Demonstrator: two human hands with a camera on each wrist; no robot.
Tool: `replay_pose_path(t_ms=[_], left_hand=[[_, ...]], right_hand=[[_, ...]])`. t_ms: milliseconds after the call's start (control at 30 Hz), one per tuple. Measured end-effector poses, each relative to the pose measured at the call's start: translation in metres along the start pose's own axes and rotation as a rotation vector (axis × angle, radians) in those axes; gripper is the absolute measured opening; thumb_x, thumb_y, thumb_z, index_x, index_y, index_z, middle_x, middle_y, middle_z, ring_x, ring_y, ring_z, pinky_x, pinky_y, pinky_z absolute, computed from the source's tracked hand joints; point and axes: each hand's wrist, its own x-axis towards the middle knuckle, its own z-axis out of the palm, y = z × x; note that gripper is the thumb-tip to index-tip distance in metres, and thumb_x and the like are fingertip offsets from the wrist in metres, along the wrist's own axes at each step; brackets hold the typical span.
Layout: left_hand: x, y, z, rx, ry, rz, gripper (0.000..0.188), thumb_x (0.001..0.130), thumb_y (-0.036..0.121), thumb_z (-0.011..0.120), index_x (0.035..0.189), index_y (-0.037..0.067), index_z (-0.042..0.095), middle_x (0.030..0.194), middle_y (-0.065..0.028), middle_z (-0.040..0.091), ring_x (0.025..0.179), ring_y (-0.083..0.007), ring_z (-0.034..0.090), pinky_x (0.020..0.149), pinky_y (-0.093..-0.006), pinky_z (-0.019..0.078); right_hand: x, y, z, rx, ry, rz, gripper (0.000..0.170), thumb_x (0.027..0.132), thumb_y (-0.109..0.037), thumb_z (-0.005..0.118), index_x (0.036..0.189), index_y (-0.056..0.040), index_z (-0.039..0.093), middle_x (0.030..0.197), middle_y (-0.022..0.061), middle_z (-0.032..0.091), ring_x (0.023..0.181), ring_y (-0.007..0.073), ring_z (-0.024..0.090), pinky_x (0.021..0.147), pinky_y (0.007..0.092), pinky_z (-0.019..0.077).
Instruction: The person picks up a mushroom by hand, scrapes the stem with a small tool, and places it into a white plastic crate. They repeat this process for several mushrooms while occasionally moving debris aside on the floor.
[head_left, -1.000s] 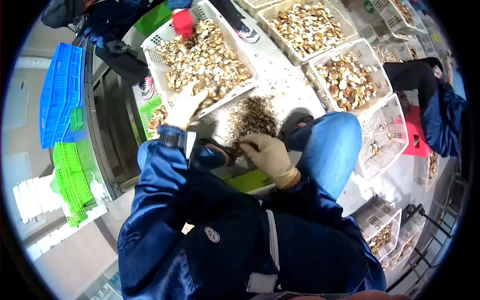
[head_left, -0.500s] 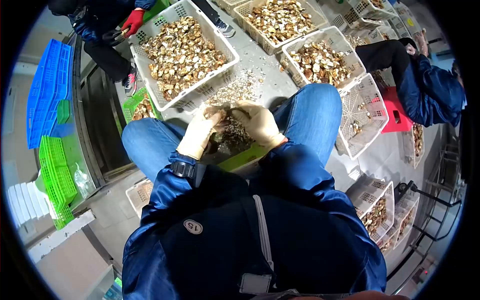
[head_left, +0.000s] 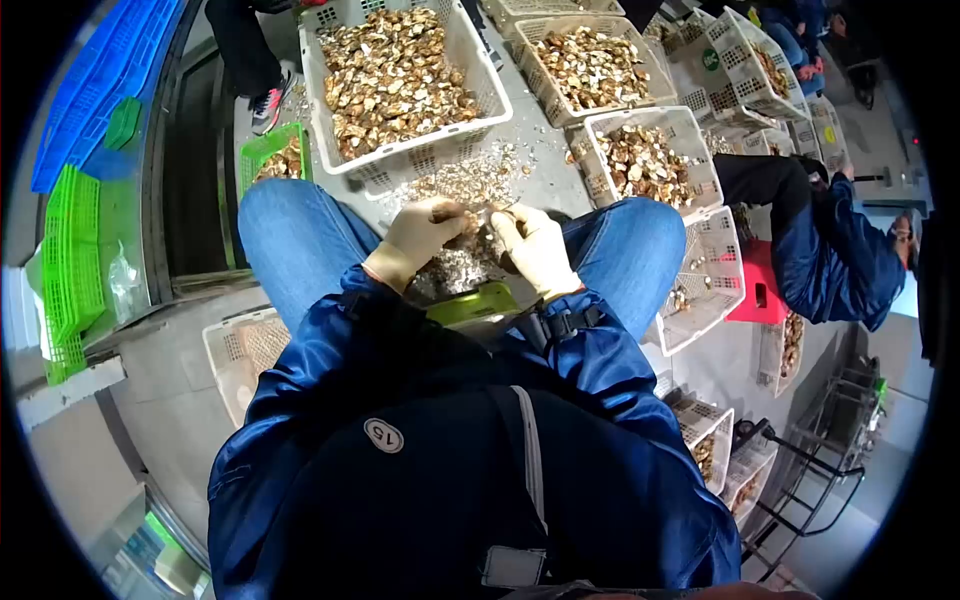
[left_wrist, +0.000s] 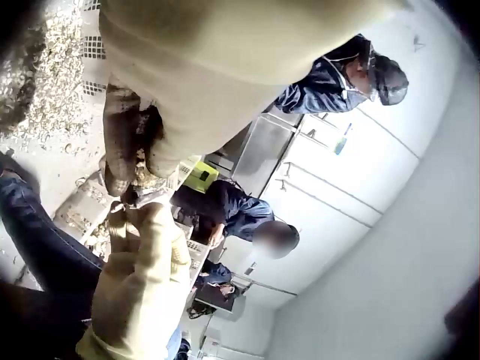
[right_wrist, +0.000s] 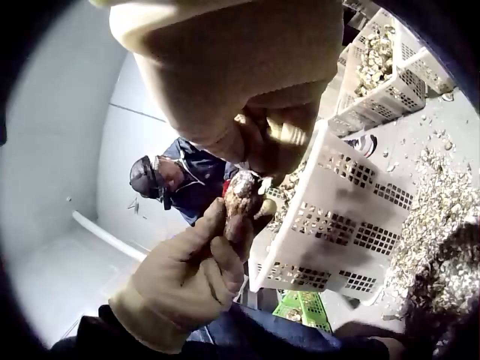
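Note:
In the head view, my gloved left hand [head_left: 418, 240] and gloved right hand [head_left: 540, 252] meet between my knees, above a heap of pale and dark scraps [head_left: 462, 272]. The left thumb and fingers pinch a brown-and-white mushroom [right_wrist: 241, 196], best seen in the right wrist view. Against its other side, the right hand's curled fingers [right_wrist: 289, 135] grip at the mushroom's edge, where a small white bit shows. Gloves hide much of it. Just ahead stands a large white crate [head_left: 425, 143] filled with similar mushrooms [head_left: 400, 85].
More white crates of mushrooms [head_left: 598, 115] line the right side, beside a red stool [head_left: 757, 285]. A green basket [head_left: 248, 160] sits left of the big crate. Blue crates [head_left: 95, 95] and green crates [head_left: 72, 260] stand far left. Other people sit nearby.
My left hand has left the big crate and come back to the right hand, now with a mushroom. Another person's red-gloved hand has pulled away from the crate. The head view has shifted.

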Motion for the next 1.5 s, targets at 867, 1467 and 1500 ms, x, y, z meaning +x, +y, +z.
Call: replay_pose_path(t_ms=[867,1467,1500], left_hand=[[-0.001,0.031,-0.005,0.201,-0.107,-0.087,0.03,0.094,0.02,0.064,0.114,-0.002,0.068,0.097,-0.0111,0.073,0.084,-0.0148,0.066,0.076,-0.0257,0.0518],[0.027,-0.054,-0.006,0.281,0.006,0.151,0.029,0.091,0.001,0.065,0.119,-0.002,0.06,0.09,-0.0034,0.065,0.07,-0.0094,0.059,0.062,-0.0218,0.0506],[0.026,-0.054,-0.007,0.33,-0.026,0.254,0.028,0.091,0.001,0.064,0.119,-0.003,0.06,0.089,-0.003,0.065,0.068,-0.0088,0.059,0.059,-0.0208,0.0492]], right_hand=[[0.007,0.025,0.013,0.565,-0.146,0.253,0.019,0.09,-0.022,0.069,0.095,-0.0042,0.071,0.081,0.0107,0.07,0.072,0.0171,0.065,0.067,0.031,0.0529],[0.017,0.051,0.041,-0.298,0.167,-0.398,0.01,0.085,-0.013,0.064,0.077,-0.0071,0.063,0.068,0.0076,0.06,0.06,0.0198,0.059,0.058,0.035,0.0493],[0.018,0.057,0.045,-0.513,0.293,-0.466,0.009,0.086,-0.013,0.063,0.078,-0.0083,0.064,0.068,0.0056,0.061,0.06,0.0197,0.059,0.058,0.0352,0.0496]])
